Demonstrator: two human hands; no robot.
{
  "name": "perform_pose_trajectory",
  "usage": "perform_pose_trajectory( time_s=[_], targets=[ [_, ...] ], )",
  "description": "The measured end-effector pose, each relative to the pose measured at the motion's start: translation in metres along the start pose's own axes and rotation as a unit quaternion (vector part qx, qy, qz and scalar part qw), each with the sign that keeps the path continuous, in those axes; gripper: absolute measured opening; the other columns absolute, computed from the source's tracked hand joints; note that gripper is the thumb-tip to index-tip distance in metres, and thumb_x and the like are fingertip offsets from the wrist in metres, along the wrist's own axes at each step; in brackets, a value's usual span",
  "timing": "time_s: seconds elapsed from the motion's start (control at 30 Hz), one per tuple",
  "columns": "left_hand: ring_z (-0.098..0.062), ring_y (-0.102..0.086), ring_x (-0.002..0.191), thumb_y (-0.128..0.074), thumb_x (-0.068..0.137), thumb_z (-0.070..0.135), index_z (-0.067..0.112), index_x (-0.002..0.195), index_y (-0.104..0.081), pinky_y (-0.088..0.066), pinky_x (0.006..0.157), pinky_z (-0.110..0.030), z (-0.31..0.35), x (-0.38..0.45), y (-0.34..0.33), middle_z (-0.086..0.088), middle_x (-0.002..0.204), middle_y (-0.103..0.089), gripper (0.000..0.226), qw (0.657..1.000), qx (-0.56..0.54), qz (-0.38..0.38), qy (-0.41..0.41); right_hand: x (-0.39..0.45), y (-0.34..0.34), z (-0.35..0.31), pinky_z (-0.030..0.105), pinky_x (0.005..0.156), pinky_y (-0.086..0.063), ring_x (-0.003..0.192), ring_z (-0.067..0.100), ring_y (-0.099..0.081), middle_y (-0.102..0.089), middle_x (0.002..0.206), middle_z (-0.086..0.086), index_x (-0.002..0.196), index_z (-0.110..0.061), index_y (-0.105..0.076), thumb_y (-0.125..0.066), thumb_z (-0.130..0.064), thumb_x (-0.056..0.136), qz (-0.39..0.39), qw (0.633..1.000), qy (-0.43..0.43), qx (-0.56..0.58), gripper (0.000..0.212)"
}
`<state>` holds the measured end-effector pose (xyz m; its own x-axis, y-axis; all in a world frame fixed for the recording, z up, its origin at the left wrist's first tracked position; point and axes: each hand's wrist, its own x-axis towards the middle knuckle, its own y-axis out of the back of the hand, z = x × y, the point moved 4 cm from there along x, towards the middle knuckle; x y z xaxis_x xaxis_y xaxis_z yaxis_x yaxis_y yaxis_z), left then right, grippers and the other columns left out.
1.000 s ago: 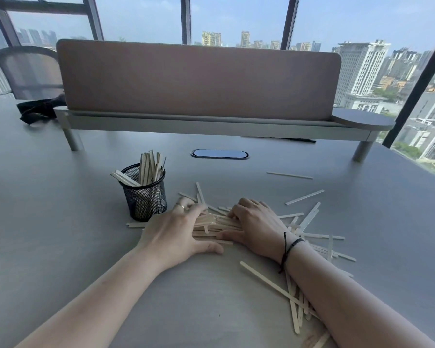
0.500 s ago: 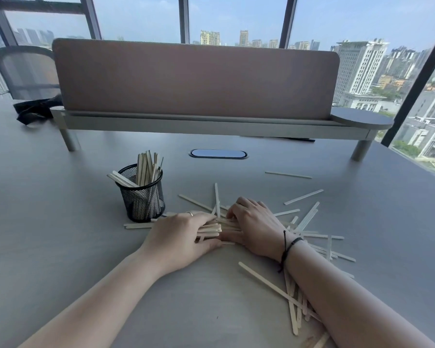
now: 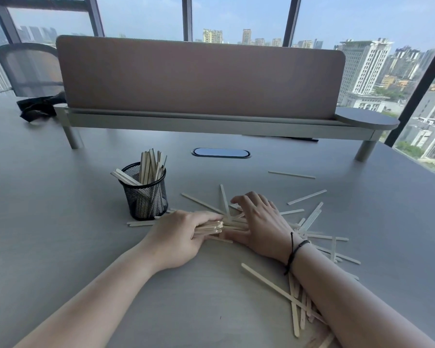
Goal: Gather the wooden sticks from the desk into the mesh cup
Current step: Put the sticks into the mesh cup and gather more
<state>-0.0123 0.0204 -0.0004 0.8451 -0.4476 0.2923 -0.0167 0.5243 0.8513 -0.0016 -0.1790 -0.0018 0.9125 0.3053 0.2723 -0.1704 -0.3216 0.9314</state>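
Note:
A black mesh cup stands on the grey desk with several wooden sticks upright in it. Just right of the cup, my left hand grips a bundle of wooden sticks lying on the desk, its fingers curled round them. My right hand rests flat on the pile with straight fingers, touching the bundle's right end. Loose sticks lie scattered to the right, and more sticks lie under my right forearm.
A brown divider panel on a raised shelf crosses the back of the desk. An oval cable port sits behind the cup. A black strap lies at the back left. One lone stick lies far right.
My left hand has curled from lying flat on the pile to gripping a bundle of sticks. My right hand has stayed on the pile, pressing against the bundle's end.

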Motion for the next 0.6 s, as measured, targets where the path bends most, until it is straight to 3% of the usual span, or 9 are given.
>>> perform_pose_trajectory(
  time_s=[0.13, 0.3, 0.4, 0.5, 0.6],
  targets=[
    [-0.004, -0.071, 0.097, -0.06, 0.084, 0.044, 0.055, 0.13, -0.049, -0.057, 0.082, -0.03, -0.003, 0.001, 0.002, 0.02, 0.108, -0.075, 0.048, 1.0, 0.005, 0.023, 0.01, 0.003, -0.001, -0.001, 0.035, 0.113, -0.023, 0.137, 0.016, -0.034, -0.045, 0.143, -0.009, 0.143, -0.041, -0.038, -0.041, -0.094, 0.063, -0.058, 0.998, -0.024, 0.01, 0.096],
    [-0.006, -0.067, 0.104, -0.075, 0.079, 0.048, 0.046, 0.126, -0.061, -0.055, 0.088, -0.031, -0.01, 0.003, 0.005, 0.02, 0.115, -0.07, 0.049, 0.998, 0.008, 0.051, 0.034, 0.007, -0.006, -0.008, 0.039, 0.118, -0.016, 0.144, 0.01, -0.025, -0.039, 0.153, -0.02, 0.144, -0.046, -0.04, -0.029, -0.097, 0.064, -0.102, 0.995, 0.01, -0.005, 0.096],
    [-0.003, -0.065, 0.104, -0.074, 0.072, 0.063, 0.043, 0.123, -0.064, -0.054, 0.089, -0.03, -0.012, 0.003, 0.007, 0.022, 0.114, -0.066, 0.055, 0.997, 0.003, 0.062, 0.038, 0.007, -0.002, -0.009, 0.032, 0.116, -0.02, 0.14, 0.005, -0.033, -0.048, 0.147, -0.021, 0.14, -0.037, -0.052, -0.037, -0.092, 0.066, -0.078, 0.997, 0.008, 0.013, 0.094],
    [0.002, -0.063, 0.104, -0.061, 0.063, 0.084, 0.042, 0.125, -0.062, -0.053, 0.088, -0.028, -0.012, 0.003, 0.007, 0.024, 0.114, -0.063, 0.075, 0.999, -0.002, 0.044, 0.03, 0.004, 0.0, -0.006, 0.03, 0.113, -0.029, 0.132, 0.007, -0.045, -0.055, 0.141, -0.017, 0.135, -0.031, -0.059, -0.049, -0.089, 0.064, -0.093, 0.995, 0.006, 0.041, 0.092],
    [0.001, -0.062, 0.106, -0.051, 0.072, 0.087, 0.039, 0.127, -0.062, -0.054, 0.087, -0.029, -0.01, 0.002, 0.009, 0.021, 0.115, -0.064, 0.074, 0.998, -0.016, 0.06, 0.024, 0.001, 0.005, -0.007, 0.034, 0.105, -0.039, 0.122, 0.014, -0.054, -0.063, 0.13, -0.01, 0.131, -0.031, -0.058, -0.062, -0.08, 0.068, -0.097, 0.994, 0.006, 0.05, 0.08]
  ],
)
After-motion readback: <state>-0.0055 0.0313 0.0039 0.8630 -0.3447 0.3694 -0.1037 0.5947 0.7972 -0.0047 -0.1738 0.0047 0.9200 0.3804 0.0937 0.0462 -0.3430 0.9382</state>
